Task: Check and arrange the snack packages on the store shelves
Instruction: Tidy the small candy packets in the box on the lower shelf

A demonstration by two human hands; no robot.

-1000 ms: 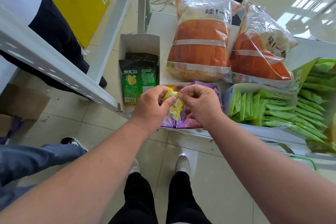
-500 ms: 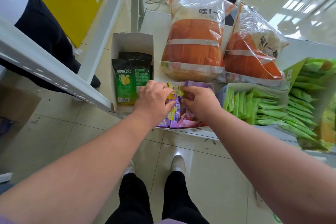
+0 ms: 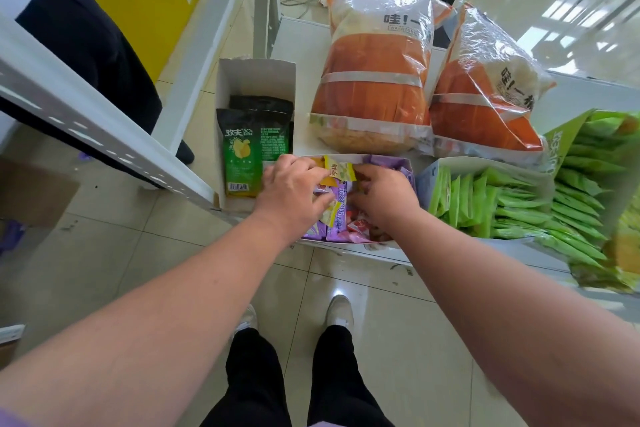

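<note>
Both hands have come down from chest height into the mixed-snack box (image 3: 349,246) on the shelf: left hand (image 3: 294,198) and right hand (image 3: 384,199) each keep a curled grip on the yellow packet (image 3: 337,172), so it looks nearly reshelved

shelf (image 3: 304,45): white, low before me
on it: my two orange bags (image 3: 375,87), three open snack boxes (image 3: 256,80)

fingertips perhaps buried among purple packets (image 3: 337,215)

Yellow packet (image 3: 338,173) lowered into box (image 3: 349,246), hands followed.
</note>
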